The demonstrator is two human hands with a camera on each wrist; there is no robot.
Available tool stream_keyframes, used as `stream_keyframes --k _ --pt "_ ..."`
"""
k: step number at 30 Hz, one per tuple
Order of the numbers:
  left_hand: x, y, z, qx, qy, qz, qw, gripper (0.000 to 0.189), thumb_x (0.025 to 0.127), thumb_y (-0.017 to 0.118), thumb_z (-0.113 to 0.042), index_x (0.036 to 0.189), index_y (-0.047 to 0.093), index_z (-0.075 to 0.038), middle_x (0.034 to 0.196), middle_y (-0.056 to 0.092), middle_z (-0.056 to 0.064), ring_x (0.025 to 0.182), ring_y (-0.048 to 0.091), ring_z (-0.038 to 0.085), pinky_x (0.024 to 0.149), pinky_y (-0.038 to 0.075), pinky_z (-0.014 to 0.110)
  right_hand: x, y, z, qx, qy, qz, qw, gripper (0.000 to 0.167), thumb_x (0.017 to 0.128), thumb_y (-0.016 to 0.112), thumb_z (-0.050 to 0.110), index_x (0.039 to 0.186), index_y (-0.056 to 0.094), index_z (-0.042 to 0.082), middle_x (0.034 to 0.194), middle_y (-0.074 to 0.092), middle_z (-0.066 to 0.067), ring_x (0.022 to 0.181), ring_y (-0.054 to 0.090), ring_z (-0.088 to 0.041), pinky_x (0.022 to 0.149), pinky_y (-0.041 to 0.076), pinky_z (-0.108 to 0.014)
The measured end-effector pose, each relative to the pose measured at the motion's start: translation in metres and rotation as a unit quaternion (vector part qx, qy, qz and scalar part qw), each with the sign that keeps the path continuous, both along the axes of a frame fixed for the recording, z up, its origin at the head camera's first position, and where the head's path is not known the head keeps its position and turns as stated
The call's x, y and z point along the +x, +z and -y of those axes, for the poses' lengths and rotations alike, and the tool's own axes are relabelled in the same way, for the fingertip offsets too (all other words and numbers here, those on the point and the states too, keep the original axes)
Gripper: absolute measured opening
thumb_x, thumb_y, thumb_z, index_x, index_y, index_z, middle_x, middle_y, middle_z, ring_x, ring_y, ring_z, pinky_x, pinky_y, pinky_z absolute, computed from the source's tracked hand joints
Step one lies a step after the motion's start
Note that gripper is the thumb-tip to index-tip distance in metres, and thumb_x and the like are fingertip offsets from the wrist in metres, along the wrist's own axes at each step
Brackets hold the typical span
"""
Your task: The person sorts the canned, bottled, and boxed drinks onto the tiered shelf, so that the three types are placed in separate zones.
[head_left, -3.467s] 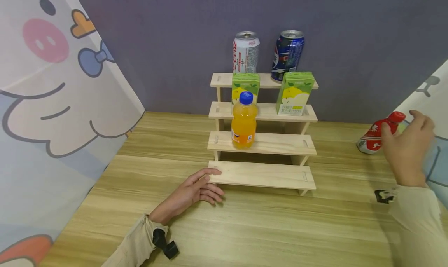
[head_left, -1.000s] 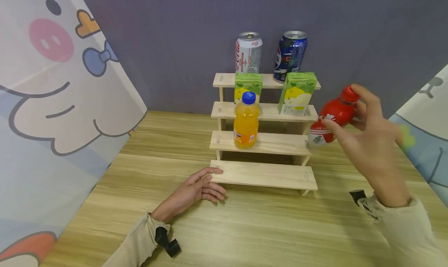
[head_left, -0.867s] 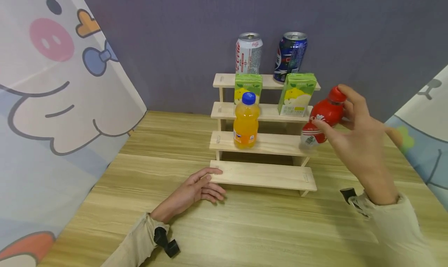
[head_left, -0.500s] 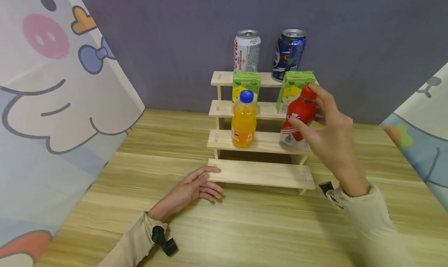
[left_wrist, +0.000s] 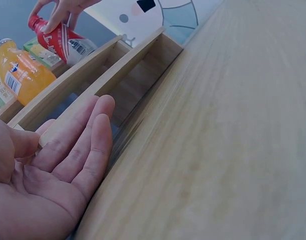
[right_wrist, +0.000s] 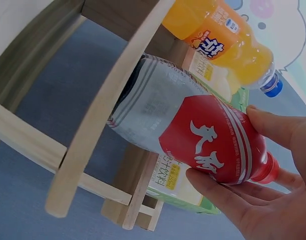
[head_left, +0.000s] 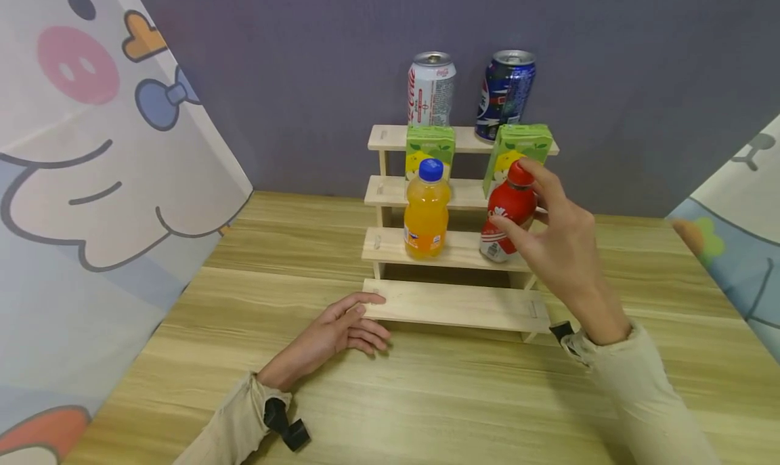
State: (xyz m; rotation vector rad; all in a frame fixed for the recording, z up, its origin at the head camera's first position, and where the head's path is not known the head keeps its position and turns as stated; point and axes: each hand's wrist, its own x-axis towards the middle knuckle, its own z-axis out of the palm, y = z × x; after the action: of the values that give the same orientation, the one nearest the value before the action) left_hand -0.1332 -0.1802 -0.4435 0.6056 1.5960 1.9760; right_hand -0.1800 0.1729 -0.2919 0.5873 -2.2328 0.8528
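Note:
My right hand (head_left: 563, 245) grips a red-and-white plastic bottle (head_left: 509, 211) by its upper body, a finger over the red cap. The bottle leans slightly, its base right at the second-lowest tier of a stepped wooden display rack (head_left: 451, 304). Big white characters on the red label (right_wrist: 203, 140) face the right wrist camera. To the left on that same tier stands an orange soda bottle (head_left: 426, 214) with a blue cap. My left hand (head_left: 335, 329) touches the left end of the lowest tier, index finger straight along its top and thumb at the edge.
Two green juice cartons, a left one (head_left: 422, 147) and a right one (head_left: 508, 147), stand one tier higher. On the top tier are a white cola can (head_left: 430, 93) and a blue can (head_left: 504, 96). Behind rises a dark grey wall (head_left: 305, 99); the wooden table (head_left: 426, 390) lies below.
The right hand has taken the red bottle from the table at the far right, carried it left and brought it down to the second-lowest tier. The left hand has stayed at the rack.

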Motion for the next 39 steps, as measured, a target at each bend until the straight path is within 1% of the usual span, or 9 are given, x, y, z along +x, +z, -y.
stream_keyframes --k 11,17,27,31,33,35,36,38,39 --pt "-0.001 0.002 0.001 -0.004 0.005 -0.004 1.0 0.042 0.112 0.028 -0.023 0.151 0.036 -0.008 0.119 0.064 0.031 0.105 0.067 0.043 0.083 0.058 0.044 0.002 0.005 0.001 0.016 -0.011 0.035 0.9992 0.087 0.081 0.083 0.008 0.15 0.032 0.016 0.134 0.059 -0.023 0.112 0.063 -0.041 0.077 0.058 -0.053" --pt "-0.002 0.0 0.002 -0.002 0.002 -0.008 1.0 0.042 0.112 0.027 -0.022 0.151 0.035 -0.007 0.119 0.065 0.031 0.104 0.067 0.042 0.084 0.058 0.044 0.002 0.004 0.003 0.019 -0.012 0.056 0.9981 0.089 0.082 0.082 0.009 0.153 0.028 0.019 0.138 0.056 -0.022 0.116 0.061 -0.041 0.079 0.057 -0.054" --pt "-0.008 0.002 0.0 -0.009 -0.005 0.001 0.9999 0.043 0.112 0.027 -0.026 0.151 0.035 -0.009 0.12 0.065 0.03 0.106 0.067 0.041 0.085 0.058 0.043 0.003 0.003 0.0 0.032 -0.026 0.047 0.998 0.09 0.083 0.081 0.009 0.153 0.026 0.02 0.134 0.057 -0.024 0.109 0.063 -0.041 0.079 0.057 -0.055" --pt "-0.009 0.005 -0.001 -0.032 -0.003 -0.004 0.9995 0.043 0.112 0.03 -0.026 0.151 0.036 -0.01 0.118 0.066 0.03 0.104 0.067 0.042 0.085 0.058 0.045 0.005 0.001 -0.002 0.044 -0.032 0.048 0.9974 0.094 0.084 0.081 0.01 0.156 0.022 0.02 0.139 0.054 -0.023 0.112 0.061 -0.042 0.082 0.056 -0.056" --pt "-0.008 0.009 0.0 -0.065 0.006 -0.022 0.9976 0.042 0.112 0.032 -0.026 0.15 0.037 -0.01 0.116 0.067 0.029 0.101 0.068 0.042 0.083 0.058 0.045 0.007 -0.001 -0.004 0.045 -0.035 0.045 0.9973 0.096 0.084 0.081 0.009 0.158 0.021 0.02 0.144 0.05 -0.022 0.115 0.059 -0.043 0.085 0.054 -0.058" --pt "-0.006 0.015 0.002 -0.115 0.021 -0.055 0.9916 0.041 0.111 0.036 -0.025 0.15 0.039 -0.012 0.11 0.069 0.027 0.096 0.07 0.039 0.08 0.059 0.044 0.01 -0.003 -0.008 0.044 -0.042 0.032 0.9976 0.094 0.085 0.08 0.008 0.159 0.022 0.017 0.149 0.046 -0.02 0.122 0.054 -0.043 0.092 0.051 -0.059" --pt "-0.004 0.02 0.004 -0.145 0.03 -0.079 0.9858 0.04 0.11 0.038 -0.025 0.149 0.04 -0.013 0.107 0.07 0.025 0.093 0.071 0.038 0.079 0.06 0.043 0.012 -0.005 -0.011 0.042 -0.046 0.022 0.9978 0.092 0.085 0.079 0.007 0.158 0.024 0.015 0.151 0.045 -0.019 0.125 0.052 -0.043 0.097 0.048 -0.059" --pt "0.001 0.031 0.008 -0.209 0.058 -0.139 0.9663 0.038 0.11 0.041 -0.021 0.147 0.043 -0.014 0.101 0.071 0.02 0.088 0.072 0.033 0.076 0.06 0.039 0.018 -0.01 -0.021 0.044 -0.058 0.0 0.9973 0.085 0.085 0.079 0.007 0.156 0.031 0.011 0.15 0.045 -0.019 0.13 0.048 -0.043 0.105 0.042 -0.057" --pt "0.004 0.037 0.01 -0.241 0.076 -0.175 0.9515 0.037 0.109 0.042 -0.02 0.145 0.045 -0.014 0.098 0.072 0.016 0.086 0.072 0.029 0.076 0.06 0.037 0.021 -0.013 -0.027 0.047 -0.062 -0.013 0.9969 0.08 0.085 0.078 0.006 0.153 0.036 0.008 0.149 0.046 -0.02 0.132 0.046 -0.042 0.107 0.04 -0.056"
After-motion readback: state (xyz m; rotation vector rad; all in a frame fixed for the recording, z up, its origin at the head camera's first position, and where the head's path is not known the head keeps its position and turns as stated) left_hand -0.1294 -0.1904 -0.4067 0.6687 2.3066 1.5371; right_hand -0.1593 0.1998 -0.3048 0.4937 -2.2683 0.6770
